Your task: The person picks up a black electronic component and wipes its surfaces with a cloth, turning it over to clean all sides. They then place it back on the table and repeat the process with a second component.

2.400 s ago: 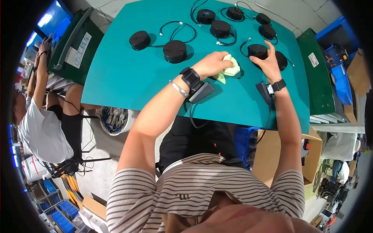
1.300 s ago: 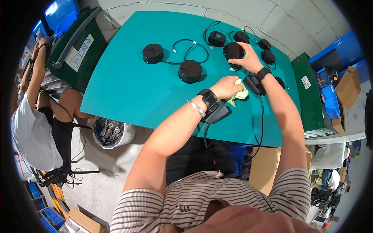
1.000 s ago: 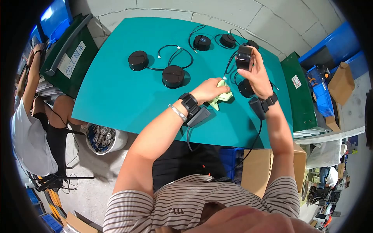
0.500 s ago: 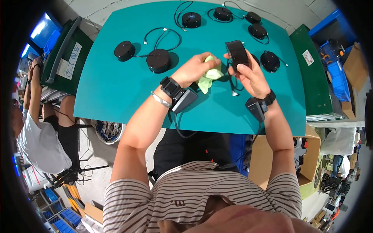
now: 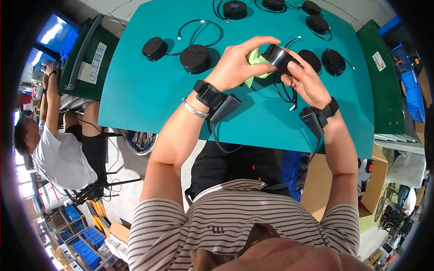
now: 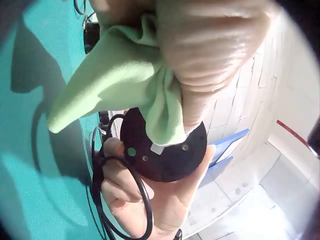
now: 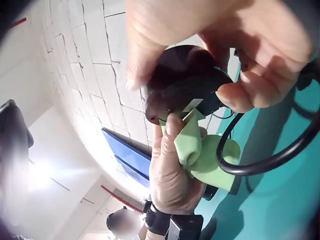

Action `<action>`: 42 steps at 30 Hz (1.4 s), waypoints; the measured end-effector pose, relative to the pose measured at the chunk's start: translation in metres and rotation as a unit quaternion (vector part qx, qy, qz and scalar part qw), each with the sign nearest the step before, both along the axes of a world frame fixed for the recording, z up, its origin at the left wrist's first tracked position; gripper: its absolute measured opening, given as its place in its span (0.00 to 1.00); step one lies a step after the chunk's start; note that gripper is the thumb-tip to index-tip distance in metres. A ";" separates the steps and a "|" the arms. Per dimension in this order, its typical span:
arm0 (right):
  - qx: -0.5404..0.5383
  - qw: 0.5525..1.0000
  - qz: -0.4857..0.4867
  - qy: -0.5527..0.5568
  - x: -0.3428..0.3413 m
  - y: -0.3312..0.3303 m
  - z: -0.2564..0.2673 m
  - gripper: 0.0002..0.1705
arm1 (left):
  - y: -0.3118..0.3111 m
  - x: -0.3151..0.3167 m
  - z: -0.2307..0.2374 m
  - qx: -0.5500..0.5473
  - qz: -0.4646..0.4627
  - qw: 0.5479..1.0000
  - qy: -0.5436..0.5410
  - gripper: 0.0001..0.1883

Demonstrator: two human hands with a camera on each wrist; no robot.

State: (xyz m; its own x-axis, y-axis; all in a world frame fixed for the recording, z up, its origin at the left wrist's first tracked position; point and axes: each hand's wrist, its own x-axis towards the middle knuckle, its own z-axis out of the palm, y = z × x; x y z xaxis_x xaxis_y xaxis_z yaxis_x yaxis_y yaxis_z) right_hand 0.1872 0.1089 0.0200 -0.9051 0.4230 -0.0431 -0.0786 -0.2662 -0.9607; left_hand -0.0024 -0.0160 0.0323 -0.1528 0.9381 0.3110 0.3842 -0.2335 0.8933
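A round black puck-like device (image 5: 281, 58) with a cable is held above the table, between both hands. My right hand (image 5: 312, 86) grips it from the right, its thumb along the side. From the left, my left hand (image 5: 235, 65) pinches a light green cloth (image 5: 255, 58) against the device's edge. The left wrist view shows the cloth (image 6: 110, 70) bunched under the fingers, over part of the disc's flat face (image 6: 165, 167). A black cable (image 7: 270, 167) loops below the right hand in the right wrist view. Part of the device is hidden behind fingers and cloth.
Several similar black pucks with cables lie on the green table (image 5: 153, 95), including one at left (image 5: 194, 58) and one at right (image 5: 333, 62). Green cabinets (image 5: 384, 86) flank the table. A seated person (image 5: 63, 158) is at left. A cardboard box (image 5: 375, 180) stands below right.
The right hand has taken a black puck off the table, lifted it and turned it towards the left hand. The left hand has brought the cloth up onto the puck's edge.
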 end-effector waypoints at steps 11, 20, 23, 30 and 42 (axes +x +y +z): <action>0.095 0.994 -0.036 0.039 0.000 0.006 -0.009 0.44 | 0.006 0.006 -0.007 0.057 0.105 0.992 -0.038 0.27; 0.114 0.991 -0.046 0.045 -0.003 0.000 -0.014 0.40 | 0.003 0.012 -0.006 0.039 0.099 0.994 -0.020 0.28; 0.129 0.988 -0.061 0.054 -0.005 -0.003 -0.011 0.39 | 0.004 0.012 -0.009 0.035 0.089 0.995 -0.006 0.28; 0.213 0.970 -0.090 0.078 -0.004 -0.006 -0.005 0.39 | 0.003 0.024 -0.007 -0.014 0.073 0.997 0.003 0.32; 0.185 0.973 -0.106 0.089 -0.007 -0.011 -0.008 0.39 | 0.004 0.021 -0.009 -0.067 0.065 0.995 0.024 0.29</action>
